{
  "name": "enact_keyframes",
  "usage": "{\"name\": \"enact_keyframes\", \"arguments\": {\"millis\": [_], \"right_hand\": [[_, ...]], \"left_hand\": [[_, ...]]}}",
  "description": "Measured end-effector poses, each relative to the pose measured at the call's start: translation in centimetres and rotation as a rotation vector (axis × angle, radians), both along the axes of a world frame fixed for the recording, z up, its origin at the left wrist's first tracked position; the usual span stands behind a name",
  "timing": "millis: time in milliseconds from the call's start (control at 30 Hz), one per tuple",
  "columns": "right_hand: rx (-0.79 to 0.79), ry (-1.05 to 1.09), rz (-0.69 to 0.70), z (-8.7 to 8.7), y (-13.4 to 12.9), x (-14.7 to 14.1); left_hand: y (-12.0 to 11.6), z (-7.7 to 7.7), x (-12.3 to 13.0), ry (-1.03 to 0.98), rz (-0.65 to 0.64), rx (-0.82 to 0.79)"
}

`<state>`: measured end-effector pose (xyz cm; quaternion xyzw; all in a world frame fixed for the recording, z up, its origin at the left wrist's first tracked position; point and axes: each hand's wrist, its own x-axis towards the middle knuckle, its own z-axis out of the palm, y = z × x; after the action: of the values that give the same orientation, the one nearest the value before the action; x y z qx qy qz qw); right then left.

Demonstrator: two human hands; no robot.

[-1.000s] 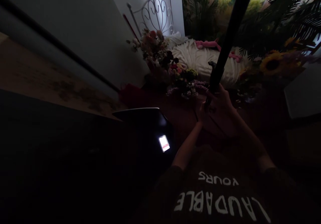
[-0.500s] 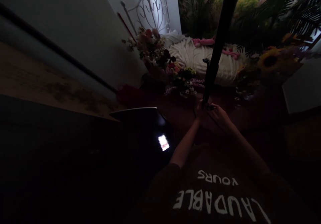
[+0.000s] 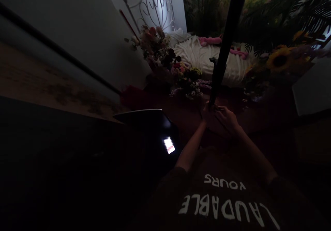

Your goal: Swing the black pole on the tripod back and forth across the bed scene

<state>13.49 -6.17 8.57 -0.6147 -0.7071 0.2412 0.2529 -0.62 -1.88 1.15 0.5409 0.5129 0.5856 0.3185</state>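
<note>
A black telescoping stand (image 3: 224, 48) rises from my hands and leaves the top of the head view. It has a small clamp knob (image 3: 213, 60) partway up. My left hand (image 3: 206, 112) is wrapped round the lower part of this stand. On its right side, my right hand (image 3: 227, 117) is closed with the fingertips together at a dark knob (image 3: 215, 108) low on the pole. Thin dark legs seem to spread below the hands, but the dimness hides most of them.
Left of my arms lies a dark panel with a pale edge (image 3: 144, 111), and a lit phone-like screen (image 3: 169, 145). Ahead are flowers (image 3: 178, 65), a cloth-covered bed (image 3: 193, 53) with a metal headboard (image 3: 156, 8), sunflowers (image 3: 280, 59) and palm fronds (image 3: 289, 3).
My right hand has shifted slightly left toward the pole, its fingers closer round the knob. My left hand stays on the stand. The view has tilted very slightly.
</note>
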Motion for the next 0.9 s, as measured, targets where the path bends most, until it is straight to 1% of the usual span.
{"name": "enact_keyframes", "arguments": {"millis": [100,167,300,467,600,733,833,900], "right_hand": [[-0.081,-0.063,-0.065,-0.5,0.4,-0.2],[-0.089,-0.042,-0.096,-1.0,0.9,-0.4],[-0.058,0.176,-0.120,-1.9,1.5,-0.9],[-0.091,0.378,-0.203,-1.7,1.7,-2.1],[-0.161,0.531,-0.281,-1.2,1.5,-2.9],[-0.242,0.669,-0.288,-1.0,1.4,-2.5],[-0.329,0.715,-0.289,-1.3,1.0,-1.9],[-0.382,0.741,-0.290,-2.0,0.3,-1.5]], "left_hand": [[0.1,-0.1,0.0,-0.001,-0.003,0.015],[0.1,-0.1,0.0,-0.001,-0.010,0.026],[0.1,-0.1,0.0,-0.002,-0.046,0.029],[0.0,0.0,0.0,-0.003,-0.030,0.046],[-0.1,0.1,0.0,-0.005,-0.028,0.034],[-0.2,0.2,0.1,-0.011,-0.008,0.029],[-0.3,0.2,0.1,-0.017,-0.002,0.035],[-0.3,0.2,0.1,-0.027,-0.005,0.036]]}}
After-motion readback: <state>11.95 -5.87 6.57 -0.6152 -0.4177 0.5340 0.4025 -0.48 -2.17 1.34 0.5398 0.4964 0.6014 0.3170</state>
